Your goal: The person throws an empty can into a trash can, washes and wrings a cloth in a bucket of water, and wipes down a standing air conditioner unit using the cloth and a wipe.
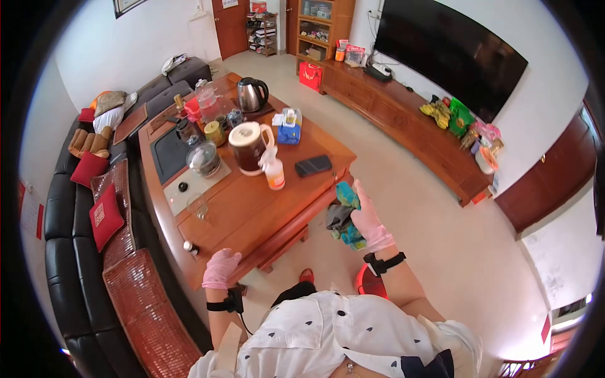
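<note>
My right hand (369, 225), in a pink glove, is closed on a crumpled cloth (343, 219) with teal, yellow and grey patches. The cloth hangs beside the near right corner of the wooden table (252, 220). At the table's near left edge is my left hand (220, 269), also gloved in pink; its fingers are loosely bent and nothing shows in them. A small white bottle with a dark cap (190, 247) stands close to it. Farther up the tabletop are a spray bottle (273, 171), a black phone (313, 166) and a clear glass (197, 206).
A large jug of dark liquid (247, 148), a glass pot (203, 159), a steel kettle (252, 96) and a blue tissue pack (289, 129) stand on the table. A black sofa (66, 271) lines the left. A red bin (370, 281) is by my legs, and a TV cabinet (391, 116) lies right.
</note>
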Tool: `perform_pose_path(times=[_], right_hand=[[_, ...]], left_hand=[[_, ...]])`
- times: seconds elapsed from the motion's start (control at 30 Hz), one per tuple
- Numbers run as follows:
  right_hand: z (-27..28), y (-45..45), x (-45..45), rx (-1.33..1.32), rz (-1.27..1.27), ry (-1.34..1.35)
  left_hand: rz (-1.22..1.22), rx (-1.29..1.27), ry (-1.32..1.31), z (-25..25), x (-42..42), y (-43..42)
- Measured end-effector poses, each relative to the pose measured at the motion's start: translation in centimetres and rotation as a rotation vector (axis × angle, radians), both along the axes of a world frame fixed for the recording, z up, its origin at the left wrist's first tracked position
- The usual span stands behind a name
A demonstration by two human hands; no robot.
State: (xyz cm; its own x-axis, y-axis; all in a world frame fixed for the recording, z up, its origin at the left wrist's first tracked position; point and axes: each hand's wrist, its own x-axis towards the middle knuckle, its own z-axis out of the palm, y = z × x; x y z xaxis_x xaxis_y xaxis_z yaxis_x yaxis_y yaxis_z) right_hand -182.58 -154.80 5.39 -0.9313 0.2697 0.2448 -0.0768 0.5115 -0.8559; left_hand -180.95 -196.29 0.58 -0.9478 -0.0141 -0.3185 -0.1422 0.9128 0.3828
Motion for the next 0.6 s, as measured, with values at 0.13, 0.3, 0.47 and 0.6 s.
perform_pose_path(times=[0.13,0.3,0.47,0.6], right_hand=[[-2.1,5.4,-14.3,-0.104,0.125,0.104],[-3.8,6.2,-28.7,0.036,0.064,0.288],[-8.2,5.6,-39.7,0.513,0.396,0.046],[-9.1,2.8,-48.5,0.660,0.543,-0.068]], left_hand=[[0.068,0.122,0.197,4.6,-8.6,4.3],[0.161,0.327,0.214,6.1,-14.8,6.6],[0.633,0.468,0.257,-1.2,-13.0,4.9],[0.996,0.268,0.179,0.6,-8.9,10.4]])
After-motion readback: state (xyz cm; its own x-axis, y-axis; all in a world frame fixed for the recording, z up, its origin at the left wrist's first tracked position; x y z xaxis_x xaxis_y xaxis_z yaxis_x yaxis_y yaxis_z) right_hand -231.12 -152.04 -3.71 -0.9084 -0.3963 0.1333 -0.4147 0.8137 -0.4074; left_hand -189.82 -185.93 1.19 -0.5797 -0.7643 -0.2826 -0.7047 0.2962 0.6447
